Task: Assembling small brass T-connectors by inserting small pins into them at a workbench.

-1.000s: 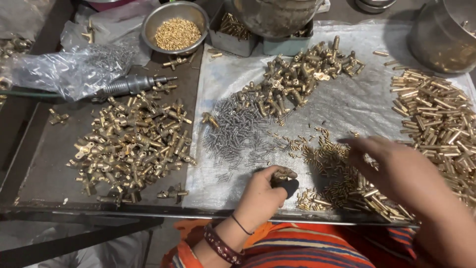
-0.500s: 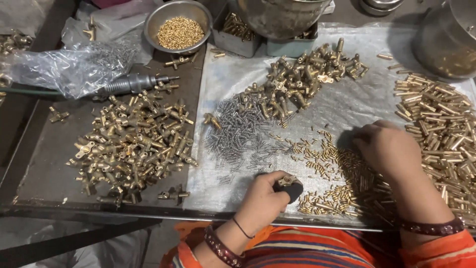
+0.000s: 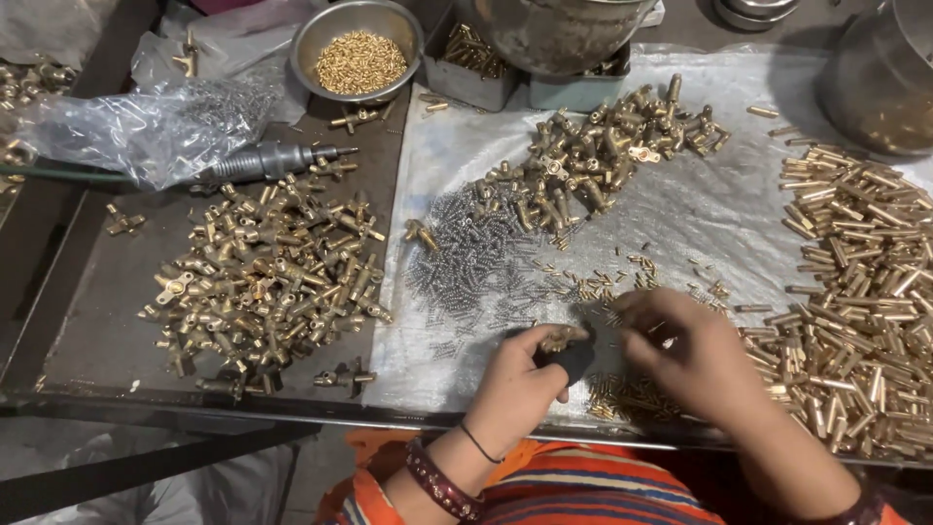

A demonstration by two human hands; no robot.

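Observation:
My left hand (image 3: 525, 384) grips a small brass fitting (image 3: 562, 337) against a dark block (image 3: 573, 360) near the table's front edge. My right hand (image 3: 690, 355) hovers just to its right, fingers pinched toward the fitting; what it pinches is too small to tell. Small brass pins (image 3: 622, 287) lie scattered around both hands on a white plastic sheet (image 3: 700, 204). A patch of small steel springs (image 3: 476, 262) lies just beyond my left hand.
A heap of brass valve fittings (image 3: 272, 282) lies on the left, another heap of brass fittings (image 3: 593, 160) at the back centre. Brass tubes (image 3: 865, 292) are piled on the right. A steel bowl of brass bits (image 3: 362, 44), a plastic bag (image 3: 146, 126) and a metal tool (image 3: 262, 160) sit behind.
My right hand has drawn back from the brass pieces on the right and come in next to my left hand. My left hand has stayed on the fitting.

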